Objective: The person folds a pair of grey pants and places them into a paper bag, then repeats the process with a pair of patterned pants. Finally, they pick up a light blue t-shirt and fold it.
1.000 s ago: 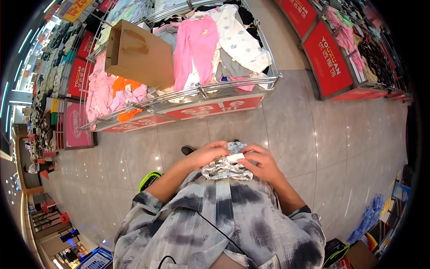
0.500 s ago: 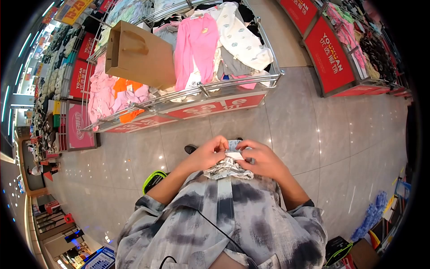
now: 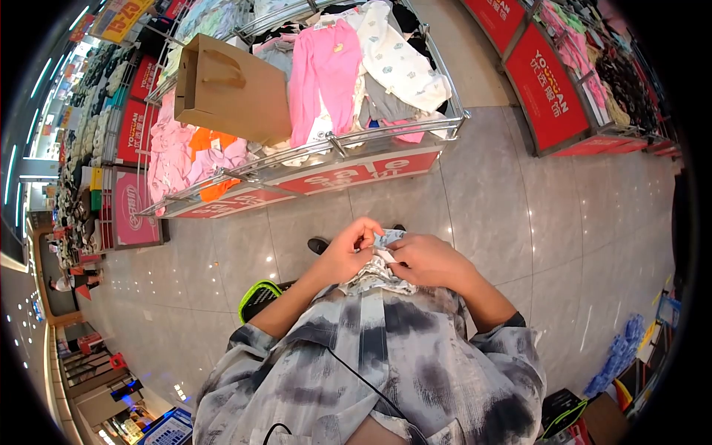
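Observation:
In front of my waist, both hands work at a small bunched patterned garment [image 3: 373, 278], whitish with grey-brown print and a pale blue part at its far side. My left hand [image 3: 348, 252] has its fingers curled in at the garment's left side. From the right, my right hand [image 3: 429, 259] grips the cloth by a small white label [image 3: 386, 255], which is partly covered by the fingers. Most of the garment's lower part is crumpled against my grey-and-white shirt [image 3: 378, 348]. My fingertips partly hide the cloth between them.
Ahead is a metal-railed sale bin [image 3: 334, 144] heaped with clothes, including a pink top [image 3: 326, 78]. A brown paper bag [image 3: 237, 96] stands on the heap. Red-sided bins [image 3: 545, 89] are at the right. A green-edged basket [image 3: 257, 298] is beside my left arm, above the tiled floor [image 3: 482, 200].
My right hand has turned over, its back now facing up, and the white label is more covered and tilted. My left hand has risen slightly, its index finger more bent.

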